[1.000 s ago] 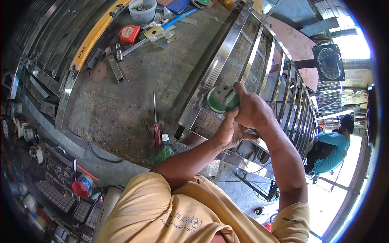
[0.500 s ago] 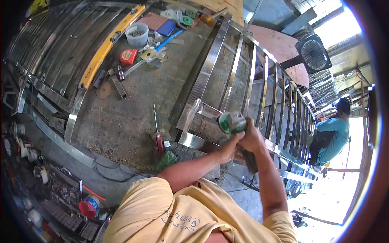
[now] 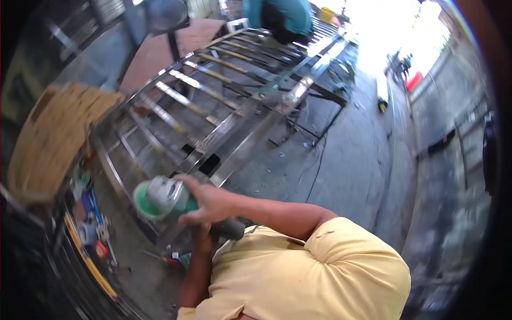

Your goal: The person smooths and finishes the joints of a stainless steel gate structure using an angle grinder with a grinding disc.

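Note:
An angle grinder [image 3: 164,193] with a green disc and a grey metal head is held in front of my body, left of the middle of the view. My right hand [image 3: 210,201] is wrapped round it just behind the head. Below it, my left hand [image 3: 204,240] grips the grinder's body from underneath, its fingers partly hidden. The dark rear end of the tool sticks out towards my yellow shirt. Just beyond the grinder lies a metal frame [image 3: 234,130] with many parallel bars.
A person in a teal top [image 3: 290,18] bends over the frame's far end. Plywood [image 3: 58,138] stands at left. A yellow level [image 3: 88,256], a red tape measure [image 3: 101,249] and a screwdriver [image 3: 162,258] lie at lower left. Cables cross the floor [image 3: 341,176].
The view has swung to the right, shifting the tools to the lower left and the person to the top. Both hands still hold the grinder, now further left in view.

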{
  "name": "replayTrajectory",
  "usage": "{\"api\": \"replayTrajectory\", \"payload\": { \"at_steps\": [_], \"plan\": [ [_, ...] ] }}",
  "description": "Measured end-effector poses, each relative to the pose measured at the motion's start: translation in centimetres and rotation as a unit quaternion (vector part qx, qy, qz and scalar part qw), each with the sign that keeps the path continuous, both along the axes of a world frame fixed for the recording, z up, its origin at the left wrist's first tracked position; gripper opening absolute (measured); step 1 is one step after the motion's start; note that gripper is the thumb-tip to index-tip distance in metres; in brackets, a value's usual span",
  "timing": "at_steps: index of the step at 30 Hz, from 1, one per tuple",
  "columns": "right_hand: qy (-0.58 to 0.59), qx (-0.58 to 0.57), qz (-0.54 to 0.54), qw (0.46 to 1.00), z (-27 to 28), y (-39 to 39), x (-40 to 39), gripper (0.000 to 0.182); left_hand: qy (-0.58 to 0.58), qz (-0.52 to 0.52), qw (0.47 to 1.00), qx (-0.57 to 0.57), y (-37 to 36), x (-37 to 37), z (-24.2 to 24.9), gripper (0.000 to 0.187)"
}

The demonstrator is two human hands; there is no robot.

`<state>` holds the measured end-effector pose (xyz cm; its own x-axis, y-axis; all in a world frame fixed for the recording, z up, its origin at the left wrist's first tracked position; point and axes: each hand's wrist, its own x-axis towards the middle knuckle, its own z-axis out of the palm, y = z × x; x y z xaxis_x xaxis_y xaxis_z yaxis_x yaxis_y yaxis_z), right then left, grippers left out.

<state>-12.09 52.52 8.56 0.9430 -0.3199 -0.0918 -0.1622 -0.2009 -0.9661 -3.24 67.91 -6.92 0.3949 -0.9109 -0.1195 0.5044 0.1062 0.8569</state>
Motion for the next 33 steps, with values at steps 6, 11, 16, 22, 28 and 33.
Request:
{"api": "replayTrajectory", "payload": {
  "at_steps": [6, 11, 16, 22, 28, 33],
  "plan": [
    [-0.146, -0.022, -0.023, 0.989, -5.1, -1.4, -9.7, 0.085, -0.057, 0.04, 0.996, -0.059, -0.4, -5.9, 9.1, 0.069],
    [0.039, 0.118, 0.114, 0.986, -13.3, -1.0, -19.5, 0.083, -0.167, 0.144, 0.964, -0.15, -3.5, -5.2, 15.4, 0.09],
    [0.276, -0.143, 0.0, 0.951, -18.7, -6.4, -28.5, 0.06, -0.04, 0.049, 0.94, -0.336, -2.0, -0.9, 22.1, 0.078],
    [0.554, -0.184, -0.251, 0.773, -32.9, -10.1, -49.8, 0.029, -0.095, 0.13, 0.919, -0.359, -0.6, -1.4, 23.8, 0.068],
    [0.569, -0.098, -0.42, 0.701, -30.9, -11.3, -57.1, 0.033, -0.059, 0.057, 0.942, -0.324, -3.8, -5.7, 19.7, 0.077],
    [0.604, -0.079, -0.412, 0.678, -33.5, -11.9, -58.3, 0.037, -0.064, 0.055, 0.955, -0.286, -8.3, -9.0, 18.7, 0.07]
  ]
}}
